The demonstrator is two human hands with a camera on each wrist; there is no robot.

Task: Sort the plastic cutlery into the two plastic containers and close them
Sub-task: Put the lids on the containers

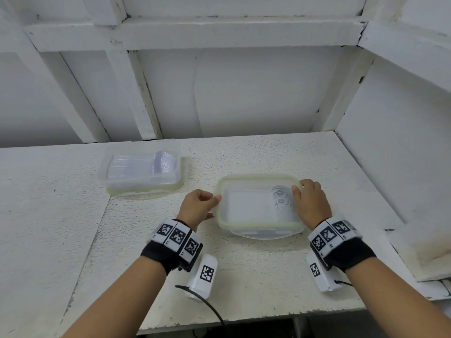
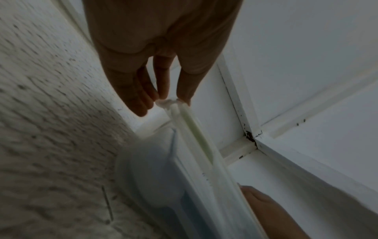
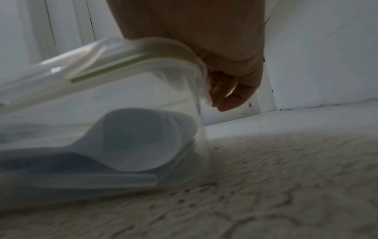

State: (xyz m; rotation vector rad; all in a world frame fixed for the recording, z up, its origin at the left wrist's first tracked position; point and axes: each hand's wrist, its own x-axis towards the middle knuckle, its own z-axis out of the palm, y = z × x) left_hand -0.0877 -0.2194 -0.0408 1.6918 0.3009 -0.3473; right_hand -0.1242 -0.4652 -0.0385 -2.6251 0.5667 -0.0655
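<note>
Gripping the lid at its two short ends, both hands are holding it over the near container, which is sitting on the counter at about 12 o'clock from the wrists. The left hand is pinching the lid's 9 o'clock edge between thumb and fingers; the right hand is curling its fingers round the 3 o'clock edge. White spoons are lying stacked inside, bowls toward 3 o'clock. From the wrist views the lid is sitting tilted, not seated flat. Well apart at 10 o'clock, the second container of clear cutlery is resting lidded.
</note>
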